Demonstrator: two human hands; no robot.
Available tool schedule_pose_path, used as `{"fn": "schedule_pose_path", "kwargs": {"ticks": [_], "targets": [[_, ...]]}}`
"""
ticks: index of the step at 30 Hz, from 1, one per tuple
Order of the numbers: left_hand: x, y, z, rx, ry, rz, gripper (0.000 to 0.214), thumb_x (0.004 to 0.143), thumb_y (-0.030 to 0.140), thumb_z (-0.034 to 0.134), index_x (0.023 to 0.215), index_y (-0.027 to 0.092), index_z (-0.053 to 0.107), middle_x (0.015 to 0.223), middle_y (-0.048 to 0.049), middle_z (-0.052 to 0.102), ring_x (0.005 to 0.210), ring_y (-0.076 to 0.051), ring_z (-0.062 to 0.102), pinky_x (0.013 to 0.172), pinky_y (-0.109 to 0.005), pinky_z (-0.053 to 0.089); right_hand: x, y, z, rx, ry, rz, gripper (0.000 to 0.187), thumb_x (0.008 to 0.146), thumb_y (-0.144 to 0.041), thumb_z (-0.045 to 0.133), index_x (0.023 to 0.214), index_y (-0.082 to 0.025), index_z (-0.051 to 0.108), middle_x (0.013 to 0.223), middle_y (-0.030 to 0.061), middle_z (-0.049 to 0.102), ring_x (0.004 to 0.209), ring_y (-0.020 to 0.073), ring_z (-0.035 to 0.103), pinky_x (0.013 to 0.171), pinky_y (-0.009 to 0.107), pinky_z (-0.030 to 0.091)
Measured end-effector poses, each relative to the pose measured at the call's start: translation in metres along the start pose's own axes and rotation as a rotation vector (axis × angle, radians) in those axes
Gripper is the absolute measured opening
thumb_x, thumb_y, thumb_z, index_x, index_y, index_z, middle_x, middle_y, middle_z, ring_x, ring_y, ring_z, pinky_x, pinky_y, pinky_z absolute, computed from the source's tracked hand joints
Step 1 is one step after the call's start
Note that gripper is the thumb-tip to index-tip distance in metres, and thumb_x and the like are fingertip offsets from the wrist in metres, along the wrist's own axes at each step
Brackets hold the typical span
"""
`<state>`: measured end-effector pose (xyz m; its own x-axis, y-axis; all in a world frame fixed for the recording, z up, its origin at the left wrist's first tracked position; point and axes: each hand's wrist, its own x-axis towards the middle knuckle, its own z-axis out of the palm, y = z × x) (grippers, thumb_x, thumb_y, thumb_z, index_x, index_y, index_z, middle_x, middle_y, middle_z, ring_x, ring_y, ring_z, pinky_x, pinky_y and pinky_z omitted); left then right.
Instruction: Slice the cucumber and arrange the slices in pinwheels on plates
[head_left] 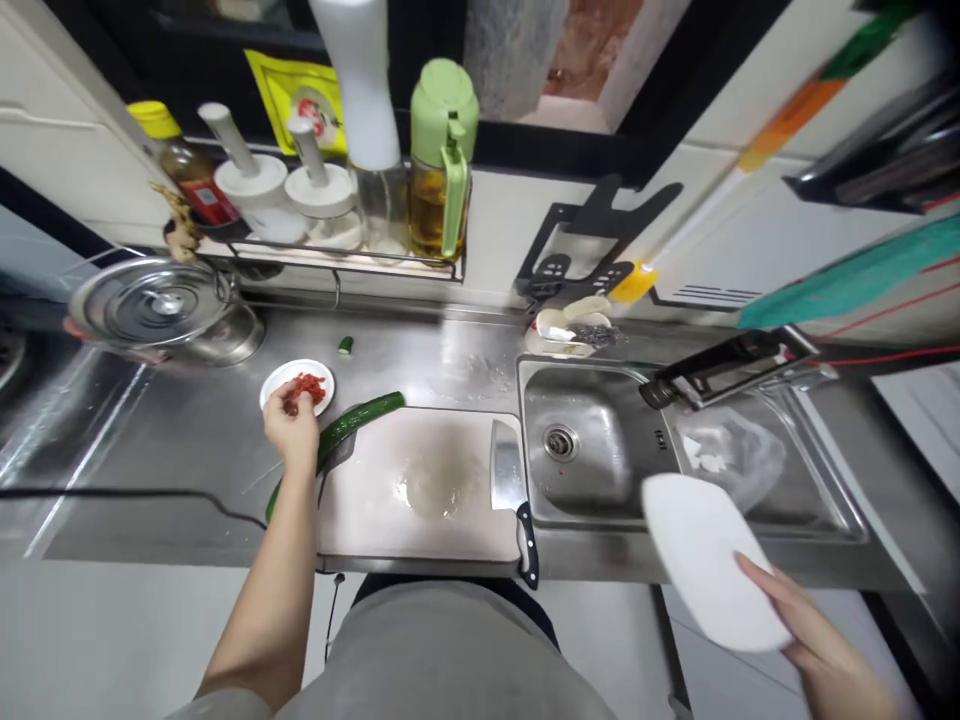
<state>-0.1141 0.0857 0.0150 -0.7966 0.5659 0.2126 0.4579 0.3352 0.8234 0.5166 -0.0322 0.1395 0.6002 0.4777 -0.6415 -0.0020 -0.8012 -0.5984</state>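
Observation:
My left hand (292,425) is closed at the near rim of a small white plate (321,368), its thumb over the inside. Chopped red pieces (309,386) lie on that plate, partly hidden by my fingers. My right hand (795,615) grips a white oblong dish (709,560) by its edge, tilted, in front of the sink. A long green cucumber (360,415) lies across the left edge of the cutting board (375,510), and my left forearm hides part of it. A cleaver (510,470) rests on the board's right side, its black handle past the corner.
A cut cucumber end (345,345) sits on the steel counter. To the right is a sink (600,480) with a dark tap (735,370). A lidded steel pot (165,310) stands at the left. Seasoning jars and an oil jug (442,160) line the rack behind.

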Motion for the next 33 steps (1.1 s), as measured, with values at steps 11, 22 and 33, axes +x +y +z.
{"fn": "schedule_pose_path", "kwargs": {"ticks": [11,22,33], "targets": [[0.012,-0.023,-0.012,0.245,-0.080,-0.036,0.033,0.078,0.033,0.055,0.108,0.021,0.064,0.101,-0.0043,0.062,0.085,-0.017,0.060,0.087,-0.035,0.047,0.041,-0.096,0.288,0.288,-0.529,-0.194,0.039,0.061,-0.022,0.069,0.098,-0.021,0.057,0.078,-0.0002,0.071,0.064,0.0163,0.065,0.052,0.024,0.051],[0.022,-0.034,-0.028,0.341,-0.141,-0.006,0.029,0.079,0.034,0.054,0.103,0.021,0.066,0.099,-0.0047,0.065,0.087,-0.018,0.062,0.089,-0.035,0.046,0.047,-0.107,0.395,0.367,-0.438,-0.349,0.036,0.058,-0.025,0.065,0.093,-0.021,0.056,0.075,-0.0028,0.069,0.062,0.0139,0.061,0.054,0.023,0.050],[0.034,-0.036,-0.029,0.558,-0.219,-0.027,0.028,0.084,0.029,0.052,0.108,0.023,0.064,0.108,-0.0089,0.066,0.099,-0.025,0.058,0.086,-0.039,0.042,0.055,-0.102,0.407,0.220,-0.393,-0.409,0.050,0.059,-0.034,0.065,0.106,-0.019,0.055,0.093,0.0027,0.068,0.069,0.0140,0.061,0.059,0.024,0.051]]}}
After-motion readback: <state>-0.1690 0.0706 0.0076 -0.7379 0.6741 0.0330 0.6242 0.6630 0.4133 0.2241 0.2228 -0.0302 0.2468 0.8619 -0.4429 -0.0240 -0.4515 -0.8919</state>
